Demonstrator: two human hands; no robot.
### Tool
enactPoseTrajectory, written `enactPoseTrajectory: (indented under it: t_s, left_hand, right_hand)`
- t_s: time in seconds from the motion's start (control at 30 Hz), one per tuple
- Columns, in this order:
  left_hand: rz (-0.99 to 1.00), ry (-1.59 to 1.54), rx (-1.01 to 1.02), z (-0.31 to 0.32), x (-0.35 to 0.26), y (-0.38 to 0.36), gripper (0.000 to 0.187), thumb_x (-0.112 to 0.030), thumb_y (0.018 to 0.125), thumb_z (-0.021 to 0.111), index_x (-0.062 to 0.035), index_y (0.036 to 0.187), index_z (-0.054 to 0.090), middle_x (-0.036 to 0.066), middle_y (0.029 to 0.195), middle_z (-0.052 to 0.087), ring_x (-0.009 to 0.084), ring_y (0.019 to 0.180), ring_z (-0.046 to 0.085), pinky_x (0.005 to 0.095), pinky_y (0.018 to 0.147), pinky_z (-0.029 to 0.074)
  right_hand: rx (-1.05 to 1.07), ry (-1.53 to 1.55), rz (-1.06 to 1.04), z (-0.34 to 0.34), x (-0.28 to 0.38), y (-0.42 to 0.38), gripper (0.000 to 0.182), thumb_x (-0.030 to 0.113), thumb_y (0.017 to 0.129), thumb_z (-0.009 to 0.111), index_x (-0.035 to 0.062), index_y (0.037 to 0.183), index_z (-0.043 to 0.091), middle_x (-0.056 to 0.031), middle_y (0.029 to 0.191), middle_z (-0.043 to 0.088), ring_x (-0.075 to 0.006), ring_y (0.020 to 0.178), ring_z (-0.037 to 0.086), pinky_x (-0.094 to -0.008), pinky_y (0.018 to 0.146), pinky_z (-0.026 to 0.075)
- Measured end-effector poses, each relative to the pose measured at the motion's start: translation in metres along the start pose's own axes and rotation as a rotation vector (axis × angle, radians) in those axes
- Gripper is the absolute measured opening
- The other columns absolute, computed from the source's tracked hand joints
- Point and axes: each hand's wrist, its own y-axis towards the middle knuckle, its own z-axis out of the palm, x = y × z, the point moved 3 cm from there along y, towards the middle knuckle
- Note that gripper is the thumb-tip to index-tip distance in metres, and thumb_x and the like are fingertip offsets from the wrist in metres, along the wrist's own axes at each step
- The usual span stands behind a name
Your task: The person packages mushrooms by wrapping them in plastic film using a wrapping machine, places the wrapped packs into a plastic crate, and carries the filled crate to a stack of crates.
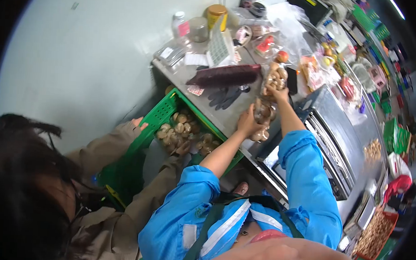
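My left hand (250, 125) is closed around the side of a clear pack of brown mushrooms (265, 112) over the grey metal table. Just beyond it, my right hand (278, 93) grips the near end of another clear mushroom pack (276, 76). The two packs sit almost end to end in this view. Left of them lie a dark grey glove (225, 98) and a long dark red object (226, 75). A green crate (170, 100) with several mushroom packs (178, 127) stands below the table's left edge; a co-worker's hand (184, 147) reaches into it.
A co-worker in a brown jacket (135, 210) stands close on my left. A metal machine (328, 135) is at my right. Jars (216, 16), plastic bags (291, 24) and fruit (282, 56) crowd the table's far side. A red crate (375, 235) is farther right.
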Motion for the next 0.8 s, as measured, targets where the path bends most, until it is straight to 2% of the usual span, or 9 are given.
enactPoseTrajectory:
  t_s: [0.07,0.13,0.3,0.4,0.53,0.6,0.7,0.73,0.8]
  left_hand:
    - [0.0,-0.01,-0.044,0.002,0.005,-0.005,0.112,-0.037,0.049,0.083,-0.0074,0.136,0.019,0.024,0.12,0.046,0.0401,0.11,0.046,0.0436,0.092,0.04]
    - [0.078,-0.06,-0.093,0.011,0.014,-0.008,0.112,-0.033,0.051,0.083,-0.013,0.137,0.015,0.025,0.119,0.046,0.0409,0.107,0.049,0.0435,0.09,0.042]
    - [0.009,-0.281,-0.065,-0.006,-0.026,-0.031,0.108,-0.032,0.052,0.082,-0.0093,0.137,0.02,0.024,0.124,0.044,0.0386,0.112,0.046,0.0425,0.093,0.039]
    - [-0.006,-0.271,-0.097,-0.029,-0.056,-0.048,0.107,-0.031,0.052,0.082,-0.0091,0.137,0.019,0.024,0.124,0.043,0.0388,0.111,0.047,0.0421,0.093,0.04]
    - [0.299,-0.432,-0.381,-0.053,-0.023,-0.072,0.109,-0.016,0.054,0.084,-0.0088,0.138,0.016,0.017,0.121,0.044,0.0317,0.112,0.047,0.0404,0.096,0.04]
    - [0.302,-0.771,-0.341,-0.095,0.007,-0.108,0.111,-0.009,0.053,0.085,-0.006,0.139,0.014,0.013,0.125,0.041,0.027,0.114,0.044,0.0401,0.098,0.039]
    - [0.218,-0.498,-0.739,-0.132,0.142,-0.165,0.097,-0.005,0.059,0.079,-0.0066,0.136,0.021,0.012,0.13,0.038,0.0237,0.117,0.042,0.0361,0.095,0.041]
    - [0.135,-0.812,-0.675,-0.153,0.169,-0.191,0.088,-0.002,0.061,0.077,-0.0058,0.133,0.026,0.012,0.126,0.042,0.0246,0.111,0.049,0.0378,0.091,0.045]
    - [0.114,-0.932,-0.736,-0.203,0.186,-0.224,0.071,0.002,0.066,0.07,-0.0074,0.126,0.034,0.012,0.115,0.051,0.0256,0.1,0.056,0.0405,0.083,0.049]
  right_hand:
    - [-0.142,-0.071,-0.002,0.017,-0.049,0.065,0.109,0.051,0.045,0.084,-0.0132,0.119,0.036,-0.0186,0.113,0.054,-0.0259,0.096,0.058,-0.033,0.081,0.048]
    - [0.089,0.024,0.166,0.0,-0.038,0.061,0.092,0.046,0.047,0.085,-0.0103,0.111,0.049,-0.0152,0.103,0.059,-0.0208,0.086,0.06,-0.0295,0.073,0.049]
    - [0.109,0.272,0.243,-0.019,-0.026,0.046,0.069,0.039,0.053,0.082,-0.0032,0.103,0.058,-0.0113,0.089,0.061,-0.0213,0.072,0.06,-0.0317,0.065,0.05]
    - [0.587,0.798,0.28,-0.021,-0.005,0.037,0.04,0.027,0.075,0.068,0.0034,0.105,0.057,-0.0125,0.098,0.062,-0.0223,0.072,0.064,-0.0339,0.062,0.054]
    - [0.443,1.075,0.119,-0.047,0.039,0.011,0.039,0.032,0.079,0.066,0.0104,0.11,0.055,-0.007,0.102,0.062,-0.0215,0.092,0.06,-0.0344,0.075,0.049]
    - [0.616,1.268,-0.123,-0.069,0.061,-0.029,0.041,0.033,0.084,0.06,0.0107,0.117,0.051,-0.0067,0.107,0.059,-0.0195,0.1,0.057,-0.0334,0.083,0.045]
    - [0.572,1.234,-0.173,-0.089,0.055,-0.103,0.042,0.032,0.089,0.053,0.0098,0.124,0.046,-0.0059,0.113,0.056,-0.0183,0.105,0.053,-0.0339,0.09,0.042]
    - [0.597,1.214,-0.212,-0.09,0.035,-0.113,0.043,0.032,0.09,0.051,0.0099,0.125,0.045,-0.0058,0.114,0.055,-0.0182,0.107,0.052,-0.0339,0.091,0.041]
    - [0.63,1.17,-0.117,-0.096,-0.007,-0.146,0.052,0.03,0.083,0.062,0.0071,0.125,0.042,-0.0056,0.112,0.054,-0.0206,0.105,0.052,-0.0361,0.091,0.043]
